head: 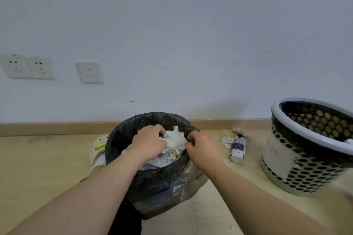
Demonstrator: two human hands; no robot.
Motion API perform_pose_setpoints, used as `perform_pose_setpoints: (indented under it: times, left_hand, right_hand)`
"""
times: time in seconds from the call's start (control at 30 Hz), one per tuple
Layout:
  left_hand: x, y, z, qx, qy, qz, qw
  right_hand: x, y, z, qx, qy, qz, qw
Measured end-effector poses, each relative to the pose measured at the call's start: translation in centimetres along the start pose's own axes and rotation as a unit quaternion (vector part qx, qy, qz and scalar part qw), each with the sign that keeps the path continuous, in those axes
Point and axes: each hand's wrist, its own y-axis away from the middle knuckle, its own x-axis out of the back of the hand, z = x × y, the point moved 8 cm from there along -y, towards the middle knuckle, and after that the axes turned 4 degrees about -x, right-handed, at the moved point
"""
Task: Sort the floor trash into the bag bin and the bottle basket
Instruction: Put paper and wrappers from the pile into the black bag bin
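Gripping a crumpled paper wad inside the bag bin, the left hand and right hand should probably push it well down before letting go.

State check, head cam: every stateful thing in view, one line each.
bag bin: upright, black liner on, nearly full
crumpled paper: in the bin, on top of the pile
left hand: grips the paper
right hand: fingers curled at the paper's right edge
bottle: lying on the floor, unsorted
tissue wad: on the floor beside the bottle
bottle basket: upright, contents mostly hidden
wall sockets: nothing plugged in
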Motion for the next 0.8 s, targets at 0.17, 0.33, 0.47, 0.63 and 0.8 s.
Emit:
perform_pose_setpoints:
  times: [0.17,0.33,0.47,0.63,0.8]
  left_hand:
    - [-1.5,4.3,6.1,-0.051,0.013,0.032,0.998]
    - [-3.0,6.6,10.1,-0.086,0.001,0.031,0.996]
    - [-3.8,7.0,12.5,-0.096,-0.027,0.016,0.995]
    - [-4.0,8.2,14.5,-0.105,-0.017,0.015,0.994]
    - [-3.2,9.1,15.0,-0.094,0.001,0.021,0.995]
  right_hand:
    - [2.3,4.6,3.5,-0.043,-0.012,-0.008,0.999]
    - [4.0,7.8,6.9,-0.066,-0.032,-0.003,0.997]
    - [4.6,8.7,9.3,-0.092,-0.055,-0.009,0.994]
    - [4.7,9.8,10.0,-0.096,-0.054,-0.015,0.994]
    - [5.3,11.3,9.8,-0.082,-0.067,-0.017,0.994]
